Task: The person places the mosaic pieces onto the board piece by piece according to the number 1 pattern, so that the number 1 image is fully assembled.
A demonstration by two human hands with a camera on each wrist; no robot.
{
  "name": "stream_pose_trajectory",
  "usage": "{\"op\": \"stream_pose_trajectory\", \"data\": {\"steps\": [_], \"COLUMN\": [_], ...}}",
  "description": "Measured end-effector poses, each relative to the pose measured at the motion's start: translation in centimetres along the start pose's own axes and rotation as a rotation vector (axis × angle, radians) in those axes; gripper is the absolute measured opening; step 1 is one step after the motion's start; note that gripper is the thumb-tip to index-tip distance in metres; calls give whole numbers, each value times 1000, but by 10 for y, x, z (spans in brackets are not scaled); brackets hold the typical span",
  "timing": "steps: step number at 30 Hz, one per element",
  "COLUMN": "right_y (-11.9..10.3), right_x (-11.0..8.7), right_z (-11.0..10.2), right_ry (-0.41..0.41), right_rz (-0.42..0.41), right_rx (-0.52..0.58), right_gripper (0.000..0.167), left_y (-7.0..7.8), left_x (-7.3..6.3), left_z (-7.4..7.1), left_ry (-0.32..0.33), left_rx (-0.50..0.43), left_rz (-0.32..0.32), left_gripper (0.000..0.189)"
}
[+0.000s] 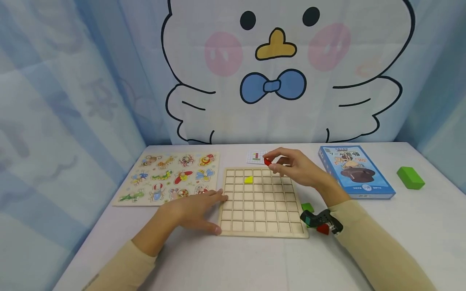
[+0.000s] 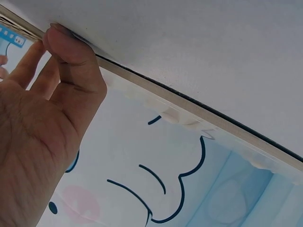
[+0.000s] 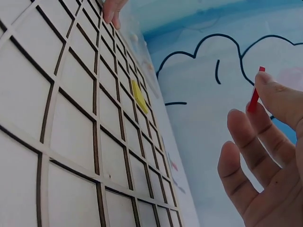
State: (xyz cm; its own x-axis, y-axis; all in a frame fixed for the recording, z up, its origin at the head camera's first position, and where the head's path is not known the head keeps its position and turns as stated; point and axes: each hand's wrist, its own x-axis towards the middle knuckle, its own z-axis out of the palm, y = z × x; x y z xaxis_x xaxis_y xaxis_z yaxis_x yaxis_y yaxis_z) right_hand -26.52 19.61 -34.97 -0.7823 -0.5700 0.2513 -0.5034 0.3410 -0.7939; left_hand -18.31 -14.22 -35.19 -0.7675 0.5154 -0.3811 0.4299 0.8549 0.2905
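One red piece (image 1: 267,162) is pinched between the thumb and fingers of the right hand (image 1: 296,166), near the far edge of the gridded board (image 1: 259,207). The board's left edge is touched by the left hand (image 1: 194,208), its thumb and fingers apart. On the board a yellow piece (image 1: 249,180) is laid.

Site presents as a curtained play area; whether it lies within a home or other premises cannot be determined. Pale blue curtain (image 1: 54,101) hangs at left of frame; a cartoon-printed cloth (image 1: 309,117) closes off the upper centre. The white bench (image 1: 255,258) carries an insect picture board (image 1: 165,184), a grid board (image 1: 259,206) and, right of centre, an illustrated blue box (image 1: 358,173).
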Motion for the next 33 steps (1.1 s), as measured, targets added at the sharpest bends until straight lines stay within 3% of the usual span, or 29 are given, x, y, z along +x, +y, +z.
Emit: {"op": "stream_pose_trajectory", "data": {"steps": [7,21,33], "right_y": [6,25,26], "right_x": [4,21,31], "right_z": [-2,10,26], "right_ry": [18,-126,-206], "right_rz": [72,174,163], "right_rx": [7,4,-127], "right_gripper": [31,34,32], "left_y": [2,-1,-2], "left_x": [1,-1,0], "left_z": [-1,-2,-2], "left_ry": [-4,9,5], "left_rx": [8,-16,-10], "left_rz": [28,11,10], "left_gripper": [92,93,92]}}
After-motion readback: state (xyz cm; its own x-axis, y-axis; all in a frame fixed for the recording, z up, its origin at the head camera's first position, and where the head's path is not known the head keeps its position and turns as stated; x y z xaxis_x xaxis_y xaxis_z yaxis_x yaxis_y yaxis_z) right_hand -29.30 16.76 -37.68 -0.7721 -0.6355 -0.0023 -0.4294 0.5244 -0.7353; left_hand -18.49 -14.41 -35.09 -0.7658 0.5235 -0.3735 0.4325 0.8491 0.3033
